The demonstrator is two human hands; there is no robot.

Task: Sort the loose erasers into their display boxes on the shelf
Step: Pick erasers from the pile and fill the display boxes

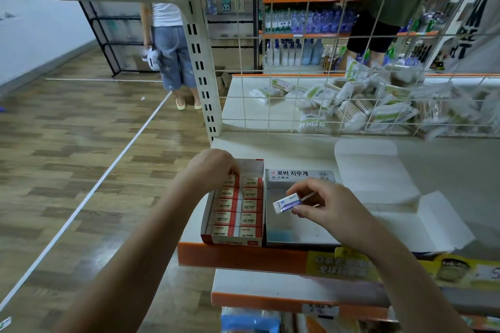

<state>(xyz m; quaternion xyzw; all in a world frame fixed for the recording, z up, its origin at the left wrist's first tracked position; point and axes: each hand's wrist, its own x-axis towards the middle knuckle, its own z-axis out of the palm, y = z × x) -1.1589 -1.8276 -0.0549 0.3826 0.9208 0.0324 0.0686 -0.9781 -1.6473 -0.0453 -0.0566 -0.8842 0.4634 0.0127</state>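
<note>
Landmark: the grey display box (299, 217) sat on the shelf (243, 257), near its front edge.
Right hand (328, 208): you pinched a blue-banded eraser (287, 204) in your fingertips, above the grey box's open well.
Left hand (209, 170): your fingers curled down at the far end of the red box (235, 213), left of the grey one; whether they gripped an eraser, I cannot tell.
Risk: a tilted release could have left the eraser askew in the nearly bare box.
</note>
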